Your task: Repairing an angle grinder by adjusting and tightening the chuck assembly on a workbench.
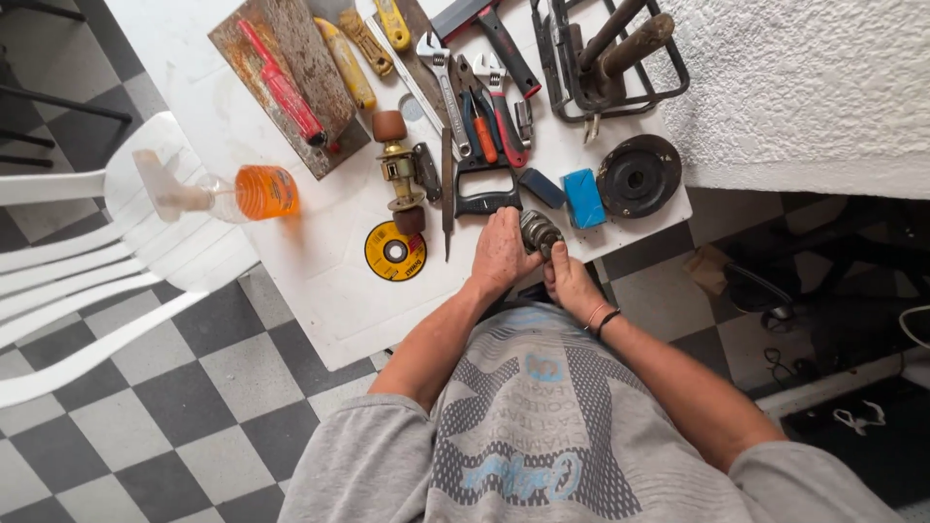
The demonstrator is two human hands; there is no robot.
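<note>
At the near edge of the white table [320, 291], my left hand [500, 254] and my right hand [570, 283] both grip a small dark grey metal part [539, 232], round and ribbed. The left hand wraps it from the left, the right hand's fingers hold it from below. A black saw handle [484, 194] with its thin blade lies just beyond my left hand. A yellow cutting disc [394, 251] lies flat to the left.
On the table lie a brass door knob set [399, 169], wrenches and pliers [484, 111], a red screwdriver on a rusty trowel [286, 92], a blue block [584, 197], a black wheel [638, 175] and a metal rack [605, 58]. An orange spray bottle [232, 194] rests on a white plastic chair [87, 261].
</note>
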